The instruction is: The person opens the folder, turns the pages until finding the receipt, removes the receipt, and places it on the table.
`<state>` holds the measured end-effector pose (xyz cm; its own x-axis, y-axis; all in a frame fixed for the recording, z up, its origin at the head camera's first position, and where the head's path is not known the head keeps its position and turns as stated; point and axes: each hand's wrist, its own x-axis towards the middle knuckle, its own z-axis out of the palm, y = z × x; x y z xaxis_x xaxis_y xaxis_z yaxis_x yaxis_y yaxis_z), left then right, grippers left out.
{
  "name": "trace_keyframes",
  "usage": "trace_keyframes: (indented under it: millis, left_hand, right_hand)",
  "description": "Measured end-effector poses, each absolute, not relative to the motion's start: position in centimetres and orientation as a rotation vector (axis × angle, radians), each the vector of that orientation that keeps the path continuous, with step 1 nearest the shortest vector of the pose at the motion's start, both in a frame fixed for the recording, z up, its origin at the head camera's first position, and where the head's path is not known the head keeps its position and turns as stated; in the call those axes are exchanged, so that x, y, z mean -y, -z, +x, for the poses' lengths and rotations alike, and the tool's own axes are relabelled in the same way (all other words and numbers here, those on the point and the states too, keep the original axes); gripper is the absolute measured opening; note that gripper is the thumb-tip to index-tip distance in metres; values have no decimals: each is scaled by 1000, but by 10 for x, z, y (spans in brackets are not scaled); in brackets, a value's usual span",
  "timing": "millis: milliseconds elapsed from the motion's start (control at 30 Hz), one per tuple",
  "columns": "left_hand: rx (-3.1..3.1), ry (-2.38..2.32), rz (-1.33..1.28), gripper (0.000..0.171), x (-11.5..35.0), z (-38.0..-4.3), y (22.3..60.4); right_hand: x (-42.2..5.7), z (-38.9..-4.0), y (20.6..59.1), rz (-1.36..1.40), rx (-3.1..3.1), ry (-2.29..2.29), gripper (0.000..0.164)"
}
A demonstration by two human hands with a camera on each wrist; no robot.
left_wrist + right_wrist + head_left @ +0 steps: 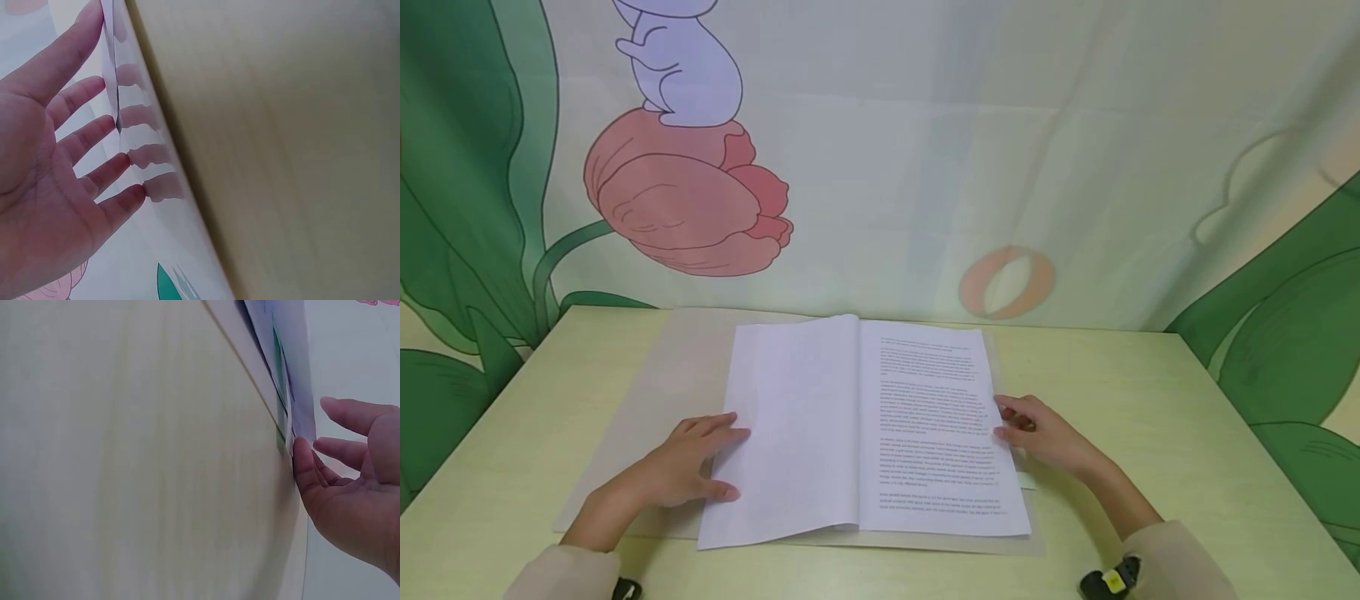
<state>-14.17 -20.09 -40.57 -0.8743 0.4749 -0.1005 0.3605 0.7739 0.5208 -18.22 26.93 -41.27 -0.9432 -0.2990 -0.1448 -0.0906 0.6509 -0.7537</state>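
A stack of white sheets (793,433) lies spread like a book, its left page blank and its right page (936,417) covered in printed text. My left hand (681,467) rests at the left page's outer edge, with the thumb and fingertips on the paper. Seen from the left wrist, the fingers of that hand (62,144) are spread and fairly straight. At the right page's outer edge is my right hand (1048,433), thumb and index fingertips apart at the margin. The right wrist view shows this hand (350,469) with loosely bent fingers, one tip against the sheet edges (287,406).
Beneath the sheets lies a pale translucent folder cover (643,433), reaching out to the left. The light wooden table (1120,392) extends on both sides. Behind it hangs a curtain (880,183) with a cartoon animal, flowers and leaves.
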Motion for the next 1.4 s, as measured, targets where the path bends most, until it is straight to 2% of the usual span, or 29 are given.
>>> trace_keyframes:
  millis: [433, 1400]
  left_hand:
    - [-2734, -754, 662, 76, 201, -141, 406]
    - [-2729, -748, 671, 76, 204, -142, 407]
  right_hand:
    - [-267, -179, 409, -351, -2606, 1200, 46]
    - [-262, -181, 409, -366, -2610, 1244, 45]
